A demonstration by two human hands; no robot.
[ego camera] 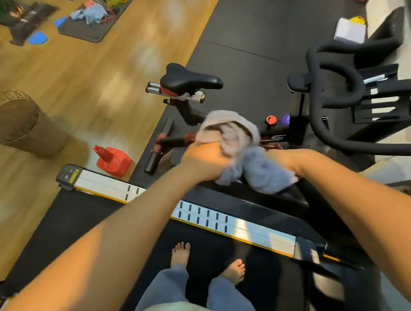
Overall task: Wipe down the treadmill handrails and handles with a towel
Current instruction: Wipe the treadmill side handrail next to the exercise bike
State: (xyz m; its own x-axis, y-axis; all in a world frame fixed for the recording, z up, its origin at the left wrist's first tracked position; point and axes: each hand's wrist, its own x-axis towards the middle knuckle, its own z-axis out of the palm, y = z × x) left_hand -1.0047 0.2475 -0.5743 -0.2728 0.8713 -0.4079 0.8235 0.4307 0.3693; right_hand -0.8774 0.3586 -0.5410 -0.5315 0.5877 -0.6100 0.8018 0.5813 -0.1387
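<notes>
Clearly both hands are busy with the grey towel (245, 157), which is bunched up over the black treadmill handrail (264, 197) just in front of the person. The left hand (205, 161) is balled into a fist, fingers curled tight round one end of the cloth, with a loose fold standing up above the knuckles. The right hand (287, 160) comes in from the other side and meets the far end of the towel; the cloth covers its fingers, so I cannot tell how tightly it grips. The lower part of the towel lies on the handrail, between the two wrists.

Below, the person stands barefoot in blue trousers on the dark treadmill belt (218, 240), with the silver side rail (243, 227) running across between feet and hands. Beyond the handrail stands an exercise bike (192, 80) with a black saddle. A red cone (111, 159) sits on the wooden floor near the treadmill's end, and a wicker basket (16, 122) is well apart to the left.
</notes>
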